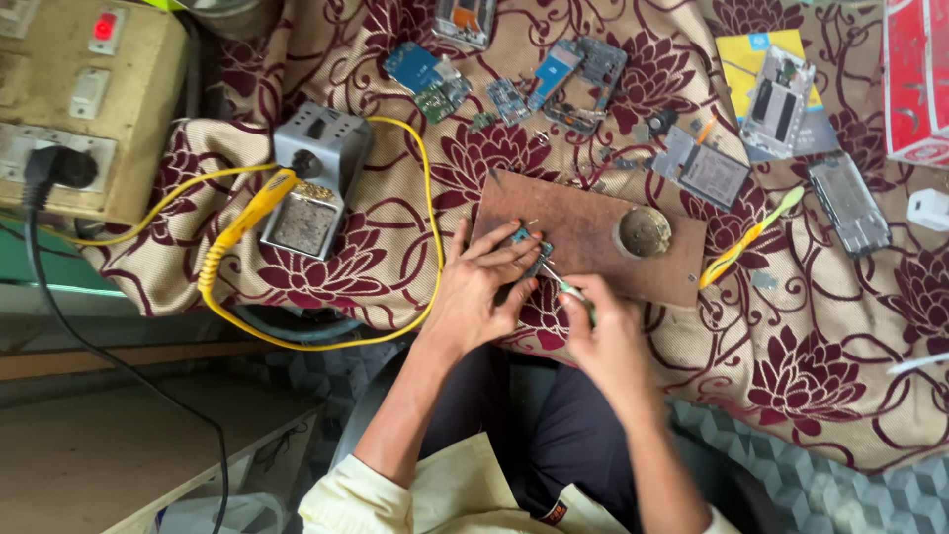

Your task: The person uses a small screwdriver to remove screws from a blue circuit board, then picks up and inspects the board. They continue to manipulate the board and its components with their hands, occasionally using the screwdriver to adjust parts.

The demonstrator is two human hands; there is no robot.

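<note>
left hand [477, 287]: fingers pinched shut on small circuit board [527, 247] at wooden block [588, 232] edge | right hand [603, 336]: closed on tweezers [556, 279] | board judged light, stiff, fragile; best held by edges

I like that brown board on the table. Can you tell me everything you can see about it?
The brown board is a flat rectangle that looks like worn, scuffed wood. It lies on the flowery maroon and beige cloth, tilted a little. Near its right end is a round hollow with something dull and greyish inside. At its near left corner the left hand presses a small circuit board, while the right hand points a thin tool at it.
</note>
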